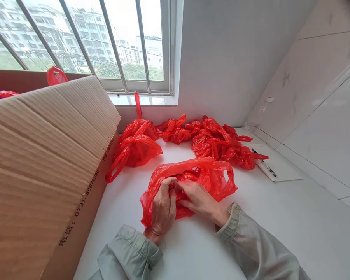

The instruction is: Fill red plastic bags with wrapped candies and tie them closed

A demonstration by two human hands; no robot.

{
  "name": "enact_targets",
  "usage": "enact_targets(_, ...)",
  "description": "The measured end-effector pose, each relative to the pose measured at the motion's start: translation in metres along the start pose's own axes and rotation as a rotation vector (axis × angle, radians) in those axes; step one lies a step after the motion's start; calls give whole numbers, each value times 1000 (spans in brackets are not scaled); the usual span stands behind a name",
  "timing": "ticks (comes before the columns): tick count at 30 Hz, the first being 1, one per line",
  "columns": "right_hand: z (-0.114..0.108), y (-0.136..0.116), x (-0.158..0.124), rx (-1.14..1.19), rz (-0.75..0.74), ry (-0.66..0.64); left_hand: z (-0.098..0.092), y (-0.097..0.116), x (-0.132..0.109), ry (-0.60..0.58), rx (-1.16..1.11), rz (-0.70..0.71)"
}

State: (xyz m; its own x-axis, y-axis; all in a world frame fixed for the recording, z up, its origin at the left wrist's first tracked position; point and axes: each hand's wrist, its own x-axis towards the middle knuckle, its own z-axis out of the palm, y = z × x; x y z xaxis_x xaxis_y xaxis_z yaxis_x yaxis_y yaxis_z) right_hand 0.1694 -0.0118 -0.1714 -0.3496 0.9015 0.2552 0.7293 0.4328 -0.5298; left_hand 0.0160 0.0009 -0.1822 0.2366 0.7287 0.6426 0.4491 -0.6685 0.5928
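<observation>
fingers [165,186] of my left hand [162,208] and right hand [200,200] curl together inside the open bag [217,175], on the worktop [280,210]; whether they grip anything, i can't tell. red packet [189,175] shows just beyond them. easy now: small movements, bag spread wide, no snagging.

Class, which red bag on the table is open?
The front bag, where the left hand and right hand are: its mouth gapes, while the bags behind are gathered up.

Both sleeves [259,245] are pale grey-green, loose and creased, gathered into ruched, elastic-looking cuffs [231,222].
</observation>
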Motion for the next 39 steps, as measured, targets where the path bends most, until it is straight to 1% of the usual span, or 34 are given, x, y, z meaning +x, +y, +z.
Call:
enact_targets(3,-2,1,0,153,40,45,0,1,0,23,3,42)
enact_targets(8,-8,6,3,253,138,130,-2,9,3,45,7,160)
enact_targets(15,-16,14,6,473,220,232,-6,20,5,53,9,266)
enact_targets(18,-20,17,6,486,214,244,-13,37,9,73,-3,296)
enact_targets(21,-21,18,7,475,204,247,-29,64,22,114,-96,320)
enact_targets(23,-19,18,7,453,199,244,-45,83,37,193,-213,317)
enact_targets(25,-17,16,8,422,188,238,-62,97,55,278,-214,353)
enact_targets(27,-13,15,8,378,169,234,-77,105,72,235,-52,278)
enact_targets(28,-12,14,9,352,158,233,-83,106,80,167,23,250)
enact_targets(29,-10,14,9,324,148,233,-88,106,87,98,75,251)
enact_targets(30,-8,14,9,293,139,234,-92,106,93,58,119,266)
enact_targets(33,-3,16,10,186,123,243,-100,100,102,11,196,328)
enact_targets(34,-3,16,10,146,122,254,-102,95,102,-26,219,332)
enact_targets(35,-3,16,10,107,124,268,-104,90,100,-95,247,328)
enact_targets(38,-11,9,7,8,113,314,-108,61,82,-357,362,318)
enact_targets(39,-17,5,5,-32,87,338,-109,49,73,-378,411,334)
